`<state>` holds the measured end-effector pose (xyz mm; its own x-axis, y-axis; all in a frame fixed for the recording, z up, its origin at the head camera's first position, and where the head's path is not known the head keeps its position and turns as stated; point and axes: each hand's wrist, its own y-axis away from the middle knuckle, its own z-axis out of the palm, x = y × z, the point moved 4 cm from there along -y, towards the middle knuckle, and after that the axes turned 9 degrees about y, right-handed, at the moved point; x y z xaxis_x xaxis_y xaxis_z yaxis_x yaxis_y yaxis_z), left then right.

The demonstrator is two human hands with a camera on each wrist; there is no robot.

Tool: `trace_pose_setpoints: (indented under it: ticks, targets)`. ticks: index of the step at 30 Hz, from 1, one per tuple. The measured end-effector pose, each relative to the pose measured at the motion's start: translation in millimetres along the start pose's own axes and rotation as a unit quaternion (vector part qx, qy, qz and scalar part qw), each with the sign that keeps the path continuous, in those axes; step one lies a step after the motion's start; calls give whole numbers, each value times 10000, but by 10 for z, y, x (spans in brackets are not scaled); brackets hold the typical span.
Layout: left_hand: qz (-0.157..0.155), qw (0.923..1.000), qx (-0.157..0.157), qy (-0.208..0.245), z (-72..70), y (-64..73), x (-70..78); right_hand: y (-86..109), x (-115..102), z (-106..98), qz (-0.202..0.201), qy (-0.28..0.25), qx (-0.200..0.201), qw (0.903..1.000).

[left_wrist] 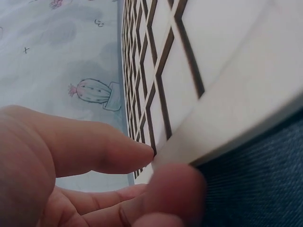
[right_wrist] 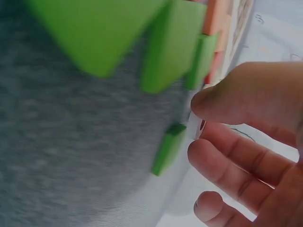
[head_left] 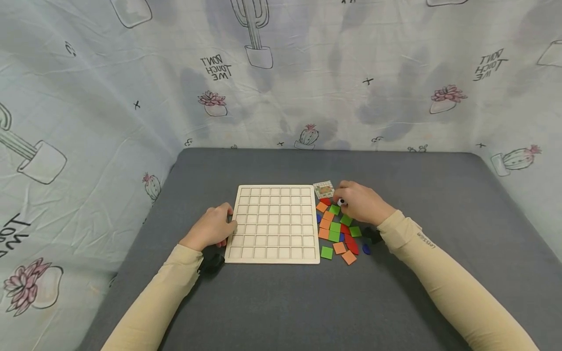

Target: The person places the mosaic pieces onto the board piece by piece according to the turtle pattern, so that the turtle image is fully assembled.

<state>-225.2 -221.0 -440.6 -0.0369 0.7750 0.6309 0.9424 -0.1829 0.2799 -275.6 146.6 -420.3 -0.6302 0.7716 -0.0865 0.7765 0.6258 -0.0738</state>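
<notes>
A square wooden grid board (head_left: 274, 220) lies in the middle of the grey table. My left hand (head_left: 212, 225) grips its left edge, thumb (left_wrist: 120, 152) at the frame and other fingertips curled beside it. In my right hand (head_left: 362, 201), thumb and fingers pinch a small white disc with a dark spot (head_left: 341, 202). The right wrist view shows the white disc (right_wrist: 195, 126) edge-on between thumb and fingertips. Below that hand, right of the board, is a loose spread of green squares (head_left: 335, 236), orange squares (head_left: 339, 247) and red pieces (head_left: 351, 244).
A small picture card (head_left: 324, 189) lies at the board's upper right corner. A dark blue rounded piece (head_left: 366, 249) sits at the right side of the spread. Behind the grey table (head_left: 272, 302) hangs a pale cloth (head_left: 281, 87) printed with cacti.
</notes>
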Motion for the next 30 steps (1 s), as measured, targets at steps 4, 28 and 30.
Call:
trace_pose_setpoints:
  ticks: [4, 28, 30]
  targets:
    - [-71, 10000, -57, 30, -19, -1, -14, -63, -53, -51, -15, -103, 158, 9998]
    - [-120, 9999, 88, -36, 35, 9, -10, -723, -883, -81, -1023, -696, 673, 9900]
    - [-118, 9999, 101, -73, 47, 11, -20, -787, -953, -63, -1026, -744, 582, 9902]
